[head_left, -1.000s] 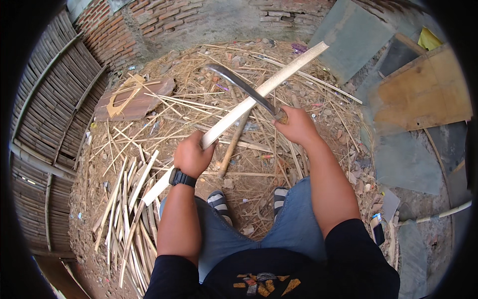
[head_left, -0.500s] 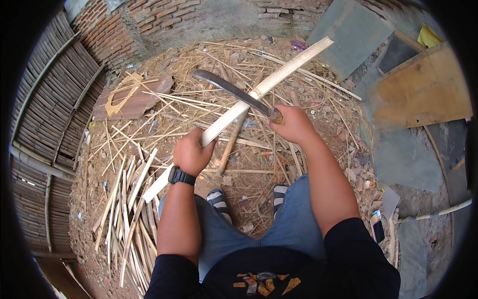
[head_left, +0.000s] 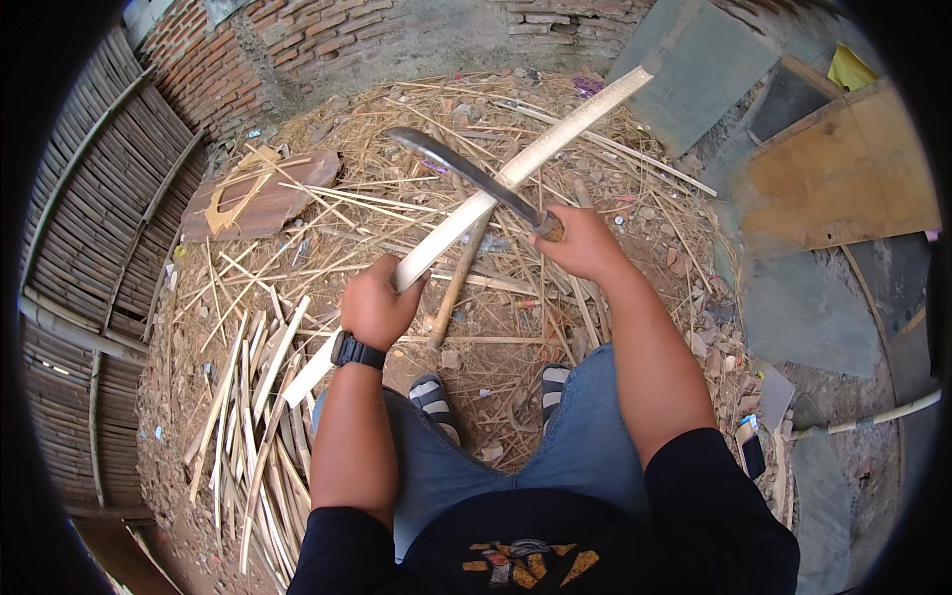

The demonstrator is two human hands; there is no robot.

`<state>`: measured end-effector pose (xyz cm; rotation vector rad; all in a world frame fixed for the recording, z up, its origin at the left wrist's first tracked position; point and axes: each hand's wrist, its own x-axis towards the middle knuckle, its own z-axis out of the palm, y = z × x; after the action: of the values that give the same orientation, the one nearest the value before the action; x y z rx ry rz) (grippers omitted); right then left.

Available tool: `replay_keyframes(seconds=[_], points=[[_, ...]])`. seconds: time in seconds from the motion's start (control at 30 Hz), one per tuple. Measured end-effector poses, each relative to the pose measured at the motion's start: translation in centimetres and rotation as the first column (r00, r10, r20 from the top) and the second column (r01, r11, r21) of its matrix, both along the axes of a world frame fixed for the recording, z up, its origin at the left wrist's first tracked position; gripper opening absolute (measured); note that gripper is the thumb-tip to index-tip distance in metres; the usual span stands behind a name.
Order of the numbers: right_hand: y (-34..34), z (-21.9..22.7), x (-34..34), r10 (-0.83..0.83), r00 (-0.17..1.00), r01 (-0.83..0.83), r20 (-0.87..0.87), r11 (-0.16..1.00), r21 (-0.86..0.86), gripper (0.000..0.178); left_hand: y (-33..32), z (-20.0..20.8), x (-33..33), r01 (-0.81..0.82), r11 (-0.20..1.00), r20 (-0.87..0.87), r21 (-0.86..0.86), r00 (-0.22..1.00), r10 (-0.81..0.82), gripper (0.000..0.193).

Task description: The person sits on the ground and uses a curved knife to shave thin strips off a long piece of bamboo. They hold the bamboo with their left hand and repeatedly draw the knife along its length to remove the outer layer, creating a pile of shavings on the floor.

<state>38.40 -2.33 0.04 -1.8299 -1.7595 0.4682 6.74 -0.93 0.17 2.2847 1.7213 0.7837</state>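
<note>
My left hand (head_left: 380, 302), with a black watch on its wrist, is closed round a long pale split bamboo strip (head_left: 451, 226). The strip slants from beside my left thigh up to the far right. My right hand (head_left: 583, 243) grips the wooden handle of a machete (head_left: 464, 171). Its dark curved blade points to the far left and crosses over the strip about midway, appearing to rest on it. Beneath the crossing, a round wooden stick (head_left: 459, 288) lies on the ground between my feet and the wall.
Many split bamboo strips (head_left: 260, 407) are heaped at my left. Loose slivers litter the dirt. A brown board (head_left: 260, 198) lies far left, by a woven bamboo wall (head_left: 94, 248). Flat grey sheets (head_left: 699, 74) and a tan panel (head_left: 838, 174) lean on the right; a brick wall (head_left: 327, 40) stands behind.
The machete blade has turned slightly, showing more of its flat side, and its tip has shifted a little right. The strip and both hands have moved only slightly.
</note>
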Motion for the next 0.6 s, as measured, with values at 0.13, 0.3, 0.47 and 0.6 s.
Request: replay_keyframes(seconds=[0.13, 0.3, 0.47, 0.6], points=[[-0.8, 2.7, -1.8, 0.169, 0.972, -0.153, 0.161, 0.983, -0.102, 0.050, 0.1, -0.7, -1.0, 0.004, 0.999, 0.000, 0.042, 1.000, -0.004, 0.039], [2.2, -1.5, 5.0, -0.210, 0.946, 0.215, -0.247, 0.977, -0.006, 0.047, 0.4, -0.4, -1.3, -0.008, 0.999, -0.019, 0.053, 1.000, 0.009, 0.039], [1.1, -0.8, 3.6, -0.236, 0.940, 0.243, -0.245, 0.970, -0.002, 0.046, 0.3, -0.1, -1.0, 0.006, 1.000, -0.008, 0.027, 1.000, -0.006, 0.037], [-0.7, 1.9, -0.5, 0.002, 0.998, -0.001, 0.062, 1.000, -0.004, 0.044, 0.1, -0.3, -0.6, 0.004, 1.000, 0.076, 0.008, 0.997, -0.004, 0.038]])
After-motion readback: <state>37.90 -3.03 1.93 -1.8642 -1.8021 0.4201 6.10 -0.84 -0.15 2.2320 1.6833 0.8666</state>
